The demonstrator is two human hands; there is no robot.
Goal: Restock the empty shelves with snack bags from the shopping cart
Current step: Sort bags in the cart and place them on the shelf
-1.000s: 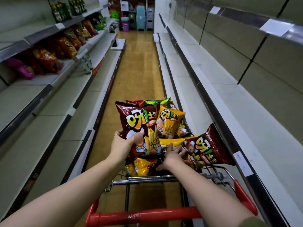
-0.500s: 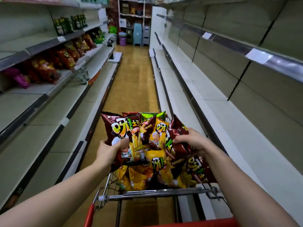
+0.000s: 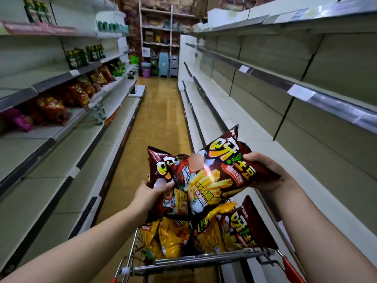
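Brown foil snack bag [image 3: 230, 170] is held above the cart [image 3: 204, 260], toward its right side. The right hand [image 3: 265, 173] grips the bag's right edge, with the fingers curled behind the foil and the thumb on the printed face. The bag is tilted, top corner pointing away from the cart.

A second brown bag [image 3: 161, 164] is above the cart's left half, and the first bag covers its right part. The left hand [image 3: 150, 194] holds it by the lower left edge. The fingertips are hidden behind the foil and a pale blurred patch covers the thumb area, so the exact finger placement cannot be read. Similar patches blot the print on the front bag.

Inside the cart is a pile of yellow bags [image 3: 171, 240], their tops hidden under the two held bags, so they cannot be counted. A third brown bag [image 3: 246, 229] leans at the cart's right side, with its lower edge behind the rim. The frame cuts off the red handle [image 3: 291, 270] at the bottom.

Right of the cart are pale shelves [image 3: 306, 144] with white rail labels [image 3: 301, 92] whose text is unreadable. Left of the cart, an upper shelf holds red-orange bags [image 3: 79, 94], blurred with illegible print. Beyond the cart, a rack [image 3: 156, 27] stands at the aisle end; its contents are too small to identify.
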